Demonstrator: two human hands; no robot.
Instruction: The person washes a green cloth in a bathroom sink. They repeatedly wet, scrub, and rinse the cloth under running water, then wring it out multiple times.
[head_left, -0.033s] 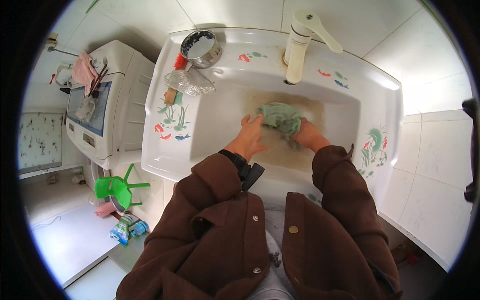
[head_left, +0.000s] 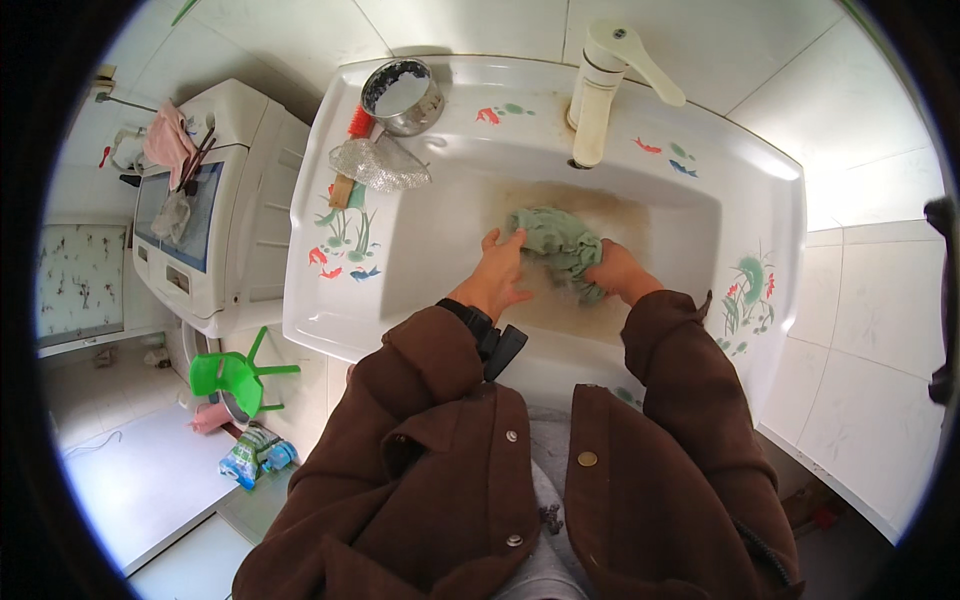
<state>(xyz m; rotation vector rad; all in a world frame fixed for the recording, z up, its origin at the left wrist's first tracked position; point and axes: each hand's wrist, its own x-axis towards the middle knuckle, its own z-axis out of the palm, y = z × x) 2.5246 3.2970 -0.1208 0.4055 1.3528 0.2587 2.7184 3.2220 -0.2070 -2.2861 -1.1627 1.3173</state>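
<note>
A wet green cloth [head_left: 560, 240] lies bunched in murky brownish water in the white sink [head_left: 420, 255]. My left hand [head_left: 494, 272] holds its left end, fingertips bent against the fabric and one finger sticking out below. At the right end, my right hand [head_left: 618, 272] grips the cloth with its fingers closed; the fingertips are hidden by cloth and water. Part of the cloth hangs down into the water between the hands. Above them, the pale faucet [head_left: 592, 130] reaches over the basin from the back rim.
On the back left rim stand a metal bowl [head_left: 403, 97] with white stuff inside, a red brush [head_left: 361, 122] and a crumpled silvery wrap [head_left: 380, 165]. A white washing machine [head_left: 225, 200] stands at the left, with a green plastic chair [head_left: 235, 378] on the floor below it.
The cloth has shifted slightly to the left, and its lower fold has spread further down between my hands. Both hands have barely moved.
</note>
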